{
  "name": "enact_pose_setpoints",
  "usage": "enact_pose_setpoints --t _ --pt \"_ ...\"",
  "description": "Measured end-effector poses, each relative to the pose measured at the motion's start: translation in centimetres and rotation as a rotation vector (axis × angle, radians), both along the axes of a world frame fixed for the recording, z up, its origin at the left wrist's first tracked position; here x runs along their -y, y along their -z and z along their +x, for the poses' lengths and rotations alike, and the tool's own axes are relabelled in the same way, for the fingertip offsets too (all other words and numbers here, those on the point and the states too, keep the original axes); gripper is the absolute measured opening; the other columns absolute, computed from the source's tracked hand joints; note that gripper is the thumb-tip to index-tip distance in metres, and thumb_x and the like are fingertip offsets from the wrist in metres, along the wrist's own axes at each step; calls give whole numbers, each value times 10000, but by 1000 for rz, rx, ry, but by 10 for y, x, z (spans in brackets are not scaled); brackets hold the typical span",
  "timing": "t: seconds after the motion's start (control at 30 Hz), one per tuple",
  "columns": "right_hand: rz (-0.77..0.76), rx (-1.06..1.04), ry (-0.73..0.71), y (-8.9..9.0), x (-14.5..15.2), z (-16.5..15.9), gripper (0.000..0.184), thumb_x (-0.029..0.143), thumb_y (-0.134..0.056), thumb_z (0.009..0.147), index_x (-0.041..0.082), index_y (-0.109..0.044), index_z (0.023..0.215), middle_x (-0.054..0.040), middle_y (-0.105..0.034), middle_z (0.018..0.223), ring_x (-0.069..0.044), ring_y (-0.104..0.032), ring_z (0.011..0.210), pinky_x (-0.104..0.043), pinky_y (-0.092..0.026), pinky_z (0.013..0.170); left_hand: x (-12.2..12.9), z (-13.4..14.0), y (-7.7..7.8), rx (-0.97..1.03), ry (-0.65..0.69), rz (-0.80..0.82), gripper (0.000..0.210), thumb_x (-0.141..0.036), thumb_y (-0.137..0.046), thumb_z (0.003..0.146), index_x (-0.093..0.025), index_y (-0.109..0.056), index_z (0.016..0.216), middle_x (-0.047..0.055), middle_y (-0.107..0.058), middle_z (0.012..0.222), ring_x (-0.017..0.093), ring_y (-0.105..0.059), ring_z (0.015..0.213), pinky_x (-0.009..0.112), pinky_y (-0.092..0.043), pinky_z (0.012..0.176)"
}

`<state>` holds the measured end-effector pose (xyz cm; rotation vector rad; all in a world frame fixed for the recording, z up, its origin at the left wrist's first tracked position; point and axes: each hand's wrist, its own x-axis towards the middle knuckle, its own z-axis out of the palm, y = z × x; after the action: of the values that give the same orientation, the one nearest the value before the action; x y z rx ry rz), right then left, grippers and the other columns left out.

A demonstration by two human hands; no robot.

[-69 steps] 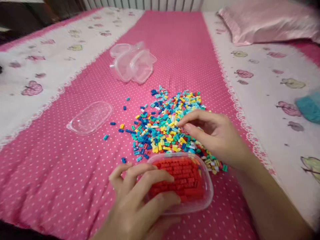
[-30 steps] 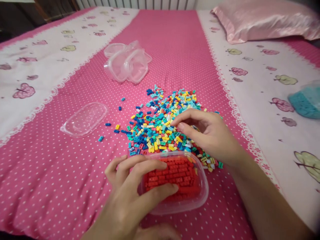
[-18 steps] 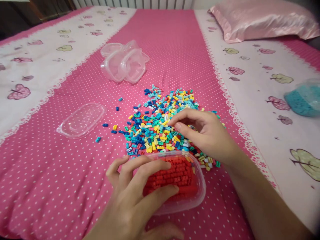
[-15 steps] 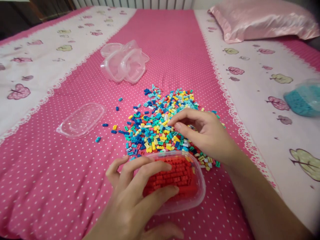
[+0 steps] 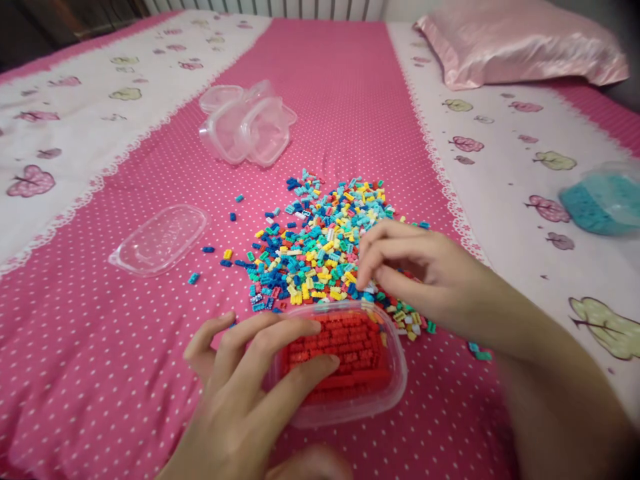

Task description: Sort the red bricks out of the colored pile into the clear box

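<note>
A clear plastic container (image 5: 395, 393) packed with rows of red toy bricks (image 5: 350, 347) rests on the bed in front of me. My left hand (image 5: 250, 367) is open over its left side, fingers spread, with fingertips above the red bricks; whether they touch is unclear. Beyond the container lies a loose pile of small coloured toy bricks (image 5: 310, 257) in blue, yellow, green and other colours. At the pile's right side my right hand (image 5: 415, 267) has its thumb and fingers drawn together, pointing down at the bricks. Anything between its fingertips is hidden.
A clear lid (image 5: 160, 240) lies to the left, near a few stray bricks. Several empty clear containers (image 5: 245, 127) are heaped farther back. At right sits a container of teal bricks (image 5: 595, 203). A pink pillow (image 5: 520, 47) lies on the pink bedspread (image 5: 330, 67).
My right hand has moved a little right and toward me over the pile, its fingers closer together. My left hand has shifted left, uncovering more red bricks. The view has shifted slightly.
</note>
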<state>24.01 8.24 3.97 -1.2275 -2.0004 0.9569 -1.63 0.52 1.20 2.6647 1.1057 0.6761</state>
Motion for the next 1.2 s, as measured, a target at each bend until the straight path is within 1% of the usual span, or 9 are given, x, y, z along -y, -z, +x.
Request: enact_pose_setpoints --t 0.2,0.3,0.43,0.53,0.63,0.8,0.93,1.07,1.2 --pt "-95 260 -105 -22 40 -1 292 110 -438 939 262 -650 808 19 -678 785 -158 -608 721 -311 -445 642 -13 11 -21 92 -81 -23 234 -275 -536 998 -301 -713 848 -44 -704 897 184 -573 861 421 -237 987" --pt "21 401 -116 -14 54 -19 255 106 -485 914 246 -618 747 -22 -665 761 -198 -588 695 -354 -445 641 -25 14 -30 -82 29 -47 264 -254 -545 979 -286 -691 761 -56 -675 757 168 -556 777 419 -262 987" --pt "76 449 -108 -3 57 -32 246 135 -516 941 232 -636 750 -72 -685 851 -253 -623 815 -398 -493 718 -36 19 -34 -91 65 -109 355 -325 -446 1020 -294 -700 774 -35 -672 723 182 -567 781 414 -383 956" --pt "88 448 -141 -6 55 -27 136 263 -558 990 227 -686 963 -68 -697 1045 -226 -650 929 -396 -550 816 -39 26 -30 -92 68 -107 387 -357 -427 1028 -288 -701 763 -29 -676 742 178 -584 781 411 -403 939" --pt "89 420 -184 -11 56 -17 274 361 -587 994 225 -629 1228 -89 -629 1289 -206 -649 1050 -418 -562 900 -39 31 -24 -94 72 -111 366 -389 -463 1015 -281 -693 751 -33 -666 731 168 -586 760 408 -394 951" --pt "69 387 -214 -11 59 -15 291 366 -582 997 230 -620 1252 -94 -614 1321 -212 -644 1074 -424 -561 913 -38 34 -21 -94 98 -135 316 -381 -491 1002 -288 -689 773 -43 -677 743 166 -599 761 400 -383 954" --pt "36 403 -201 -10 56 -22 81 212 -652 910 234 -688 979 -70 -693 1101 -234 -656 948 -395 -550 821 -39 31 -27 -96 121 -150 279 -369 -497 992 -299 -681 794 -49 -698 791 170 -601 781 383 -382 948" --pt "-85 365 -234 -20 49 -14 206 47 -642 738 232 -558 775 18 -643 785 -166 -601 732 -298 -465 641 -37 23 -41 -120 124 -165 201 -314 -568 937 -265 -646 759 -41 -683 758 178 -593 764 390 -365 900" --pt "-273 246 -272 -28 41 -1 184 81 -508 873 252 -454 830 76 -539 706 -99 -487 593 -241 -368 518 -34 18 -49 -165 98 -231 162 -205 -593 873 -229 -603 713 -44 -654 700 191 -582 725 410 -311 857"
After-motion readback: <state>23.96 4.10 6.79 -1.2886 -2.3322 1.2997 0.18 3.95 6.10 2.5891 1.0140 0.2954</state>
